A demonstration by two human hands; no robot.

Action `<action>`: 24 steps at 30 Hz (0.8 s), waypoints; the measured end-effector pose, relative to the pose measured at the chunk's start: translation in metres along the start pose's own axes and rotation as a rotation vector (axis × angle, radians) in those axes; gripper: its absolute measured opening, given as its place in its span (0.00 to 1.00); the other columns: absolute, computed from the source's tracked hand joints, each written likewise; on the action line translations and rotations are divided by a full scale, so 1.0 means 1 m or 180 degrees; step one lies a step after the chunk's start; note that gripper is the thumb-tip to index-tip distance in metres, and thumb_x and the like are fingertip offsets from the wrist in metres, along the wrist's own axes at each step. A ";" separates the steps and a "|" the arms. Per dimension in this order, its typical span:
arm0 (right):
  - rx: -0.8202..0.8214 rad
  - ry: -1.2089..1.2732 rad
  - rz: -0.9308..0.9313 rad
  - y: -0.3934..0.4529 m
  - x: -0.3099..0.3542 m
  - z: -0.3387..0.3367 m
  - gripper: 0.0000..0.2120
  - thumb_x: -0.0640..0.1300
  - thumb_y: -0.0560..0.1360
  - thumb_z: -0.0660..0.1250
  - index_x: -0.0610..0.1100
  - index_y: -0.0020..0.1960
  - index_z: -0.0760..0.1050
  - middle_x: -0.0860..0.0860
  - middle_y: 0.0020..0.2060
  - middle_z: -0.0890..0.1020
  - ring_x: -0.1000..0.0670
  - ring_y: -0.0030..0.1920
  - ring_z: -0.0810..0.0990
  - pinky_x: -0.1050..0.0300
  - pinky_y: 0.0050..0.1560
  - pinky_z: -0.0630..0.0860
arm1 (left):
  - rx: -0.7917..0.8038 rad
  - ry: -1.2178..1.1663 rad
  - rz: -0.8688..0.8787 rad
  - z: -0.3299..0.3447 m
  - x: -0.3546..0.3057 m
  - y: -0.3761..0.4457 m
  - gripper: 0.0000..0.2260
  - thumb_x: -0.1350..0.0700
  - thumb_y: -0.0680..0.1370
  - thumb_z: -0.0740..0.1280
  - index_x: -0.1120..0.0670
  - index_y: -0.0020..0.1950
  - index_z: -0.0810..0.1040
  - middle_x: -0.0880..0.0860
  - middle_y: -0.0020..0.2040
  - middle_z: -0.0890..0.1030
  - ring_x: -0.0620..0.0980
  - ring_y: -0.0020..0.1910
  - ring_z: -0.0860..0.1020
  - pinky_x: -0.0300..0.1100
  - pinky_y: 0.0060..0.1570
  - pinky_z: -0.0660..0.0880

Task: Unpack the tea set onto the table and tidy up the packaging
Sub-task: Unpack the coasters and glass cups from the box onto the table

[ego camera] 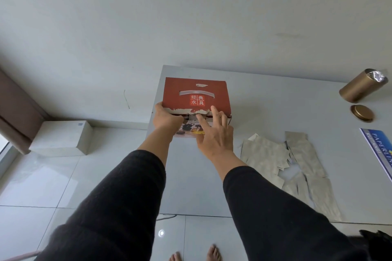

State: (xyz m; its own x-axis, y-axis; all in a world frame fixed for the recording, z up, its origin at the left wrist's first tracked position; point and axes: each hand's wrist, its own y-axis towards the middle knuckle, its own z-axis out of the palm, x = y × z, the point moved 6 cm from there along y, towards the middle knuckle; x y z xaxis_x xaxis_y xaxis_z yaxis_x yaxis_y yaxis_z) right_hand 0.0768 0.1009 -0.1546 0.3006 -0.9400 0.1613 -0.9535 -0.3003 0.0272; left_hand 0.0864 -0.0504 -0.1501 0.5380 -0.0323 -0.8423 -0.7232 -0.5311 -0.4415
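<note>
We see a red box (196, 96) standing at the far left corner of the table (265, 99), its lid closed and its front face largely hidden behind the hands. The left hand (166, 117) grasps the box's near left edge, its fingers curled out of sight. The right hand (214, 133) lies flat against the front with fingers spread and straight, covering most of the printed picture there. What the box contains we cannot tell. To the right lie silver packets (297, 165) in loose overlapping rows, a gold tin (360, 86) tipped on its side and its lid (361, 112) just beside it. A blue and white pack (379, 150) is cut off by the right edge.
</note>
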 end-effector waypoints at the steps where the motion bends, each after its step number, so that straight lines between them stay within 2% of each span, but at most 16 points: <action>1: 0.0036 -0.0043 0.0001 0.000 0.001 0.001 0.27 0.51 0.77 0.62 0.56 0.75 0.59 0.44 0.77 0.51 0.39 0.76 0.53 0.42 0.69 0.63 | 0.0003 0.0004 -0.0004 0.000 0.000 0.000 0.30 0.64 0.73 0.69 0.50 0.71 0.61 0.53 0.59 0.76 0.49 0.48 0.72 0.36 0.38 0.70; 4: -0.0120 0.0294 0.0066 0.002 0.002 -0.004 0.25 0.49 0.75 0.64 0.56 0.71 0.66 0.44 0.76 0.55 0.40 0.74 0.56 0.43 0.68 0.64 | 0.0047 -0.0052 0.0030 0.000 0.000 -0.001 0.31 0.65 0.72 0.70 0.50 0.71 0.62 0.50 0.55 0.75 0.49 0.48 0.72 0.32 0.31 0.67; 7: -0.0181 0.0737 0.0072 0.006 -0.001 -0.006 0.22 0.45 0.74 0.63 0.53 0.68 0.73 0.43 0.76 0.57 0.40 0.73 0.57 0.42 0.69 0.65 | -0.0028 -0.0080 0.0193 -0.001 0.001 -0.002 0.33 0.66 0.70 0.70 0.49 0.71 0.63 0.49 0.56 0.75 0.48 0.50 0.74 0.31 0.32 0.66; 10: -0.0194 0.0978 -0.0019 0.006 -0.005 -0.005 0.20 0.43 0.75 0.62 0.50 0.65 0.76 0.42 0.76 0.59 0.38 0.74 0.57 0.42 0.72 0.62 | -0.0157 -0.0023 0.0300 -0.004 0.001 0.001 0.33 0.65 0.69 0.71 0.50 0.71 0.63 0.51 0.63 0.72 0.50 0.56 0.74 0.35 0.42 0.71; 12: -0.0154 0.0987 -0.0050 0.001 -0.007 -0.001 0.18 0.45 0.75 0.60 0.48 0.62 0.80 0.42 0.76 0.58 0.38 0.76 0.55 0.41 0.72 0.61 | -0.0163 0.0080 0.0340 -0.005 -0.001 0.001 0.33 0.64 0.70 0.72 0.51 0.71 0.63 0.52 0.65 0.68 0.49 0.54 0.72 0.38 0.48 0.71; 15: -0.0247 0.0922 -0.0123 -0.004 -0.008 -0.002 0.20 0.48 0.74 0.56 0.47 0.59 0.81 0.44 0.77 0.57 0.39 0.77 0.54 0.38 0.70 0.62 | -0.0173 0.0233 0.0321 -0.010 -0.002 0.005 0.31 0.60 0.68 0.75 0.54 0.68 0.66 0.53 0.64 0.66 0.50 0.55 0.72 0.44 0.55 0.76; 17: -0.0243 0.0773 -0.0171 -0.005 -0.008 -0.004 0.19 0.48 0.75 0.57 0.47 0.59 0.81 0.46 0.77 0.58 0.39 0.77 0.54 0.35 0.69 0.61 | -0.0198 0.0390 0.0310 -0.013 0.000 0.007 0.30 0.52 0.65 0.78 0.55 0.63 0.72 0.51 0.61 0.68 0.51 0.59 0.73 0.46 0.58 0.76; 19: -0.0277 0.0638 -0.0182 -0.005 -0.007 -0.006 0.16 0.47 0.75 0.60 0.48 0.56 0.82 0.47 0.76 0.61 0.40 0.77 0.55 0.34 0.67 0.61 | -0.0169 0.0297 0.0413 -0.014 0.001 0.011 0.26 0.42 0.60 0.78 0.54 0.52 0.79 0.51 0.56 0.74 0.51 0.55 0.77 0.47 0.54 0.79; 21: -0.0558 0.0551 -0.0189 -0.004 -0.006 -0.015 0.14 0.48 0.71 0.62 0.49 0.50 0.85 0.45 0.72 0.68 0.40 0.73 0.63 0.34 0.63 0.65 | -0.0127 -0.0024 0.0572 -0.013 -0.003 0.011 0.18 0.40 0.65 0.74 0.54 0.40 0.79 0.53 0.48 0.80 0.47 0.43 0.78 0.41 0.42 0.77; 23: -0.0921 0.0477 -0.0150 -0.001 -0.007 -0.025 0.13 0.47 0.68 0.64 0.47 0.45 0.85 0.44 0.66 0.74 0.38 0.69 0.69 0.35 0.59 0.69 | -0.0201 -0.0305 0.0656 -0.015 -0.011 0.011 0.17 0.43 0.73 0.68 0.57 0.37 0.75 0.54 0.42 0.77 0.46 0.36 0.73 0.40 0.41 0.71; 24: -0.1067 0.0447 -0.0110 0.002 -0.008 -0.031 0.13 0.47 0.67 0.63 0.47 0.46 0.84 0.43 0.65 0.75 0.38 0.68 0.70 0.36 0.58 0.69 | -0.0246 -0.0431 0.0710 -0.017 -0.018 0.011 0.17 0.42 0.75 0.65 0.56 0.40 0.76 0.54 0.43 0.76 0.47 0.38 0.73 0.43 0.45 0.72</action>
State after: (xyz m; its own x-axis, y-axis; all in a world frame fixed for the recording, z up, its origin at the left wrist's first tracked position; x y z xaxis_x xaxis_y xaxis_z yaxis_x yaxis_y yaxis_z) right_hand 0.0718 0.1130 -0.1254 0.3489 -0.8918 0.2878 -0.9043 -0.2398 0.3533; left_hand 0.0767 -0.0701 -0.1345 0.3026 -0.0450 -0.9520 -0.7793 -0.5868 -0.2199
